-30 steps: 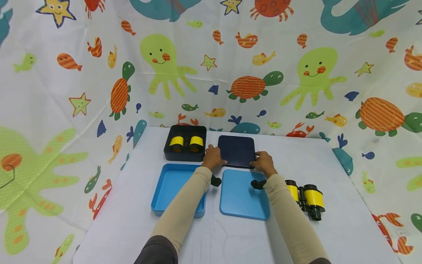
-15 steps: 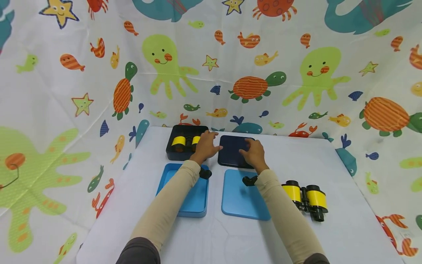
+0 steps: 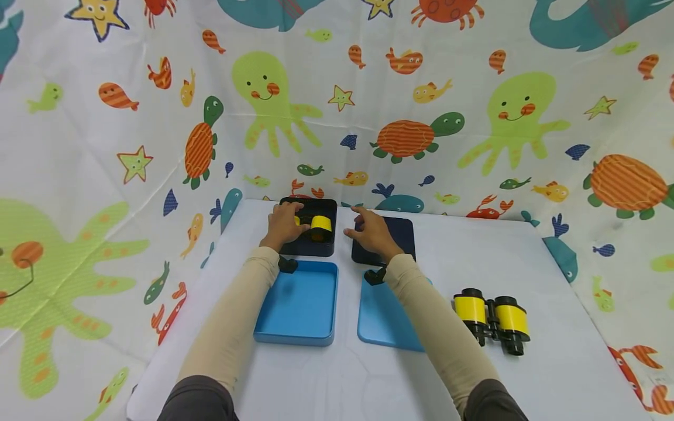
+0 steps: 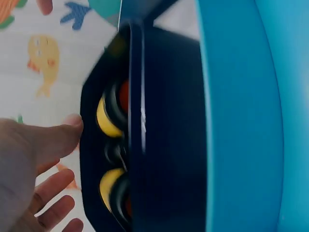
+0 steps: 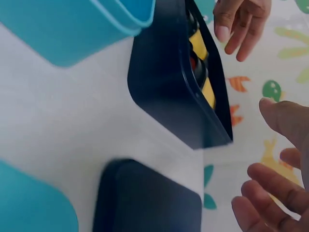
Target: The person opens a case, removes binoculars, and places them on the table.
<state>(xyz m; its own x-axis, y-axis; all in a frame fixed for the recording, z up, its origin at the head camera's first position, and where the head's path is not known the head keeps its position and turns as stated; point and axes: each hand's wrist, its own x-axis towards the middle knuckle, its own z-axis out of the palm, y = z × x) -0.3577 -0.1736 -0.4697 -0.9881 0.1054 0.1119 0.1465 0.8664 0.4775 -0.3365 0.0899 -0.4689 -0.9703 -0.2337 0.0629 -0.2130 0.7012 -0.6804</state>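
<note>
Overhead, both hands (image 3: 284, 225) (image 3: 371, 234) hover released (wrist views reveal binoculars (image 4: 108, 159) boxed).

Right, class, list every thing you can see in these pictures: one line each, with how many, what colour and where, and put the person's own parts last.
Dark box: one, navy, far left of the table, open.
Binoculars in the box: one pair, yellow and black, lying inside.
Dark lid: one, navy, flat beside the box on its right.
Blue tray: one, light blue, nearer than the dark box.
Blue lid: one, light blue, right of the tray.
Loose binoculars: one pair, yellow and black, right side of the table.
Table: one, white.
Backdrop: one, white with sea animals.
Left hand: reaching into the dark box.
Right hand: open, over the dark lid.
</note>
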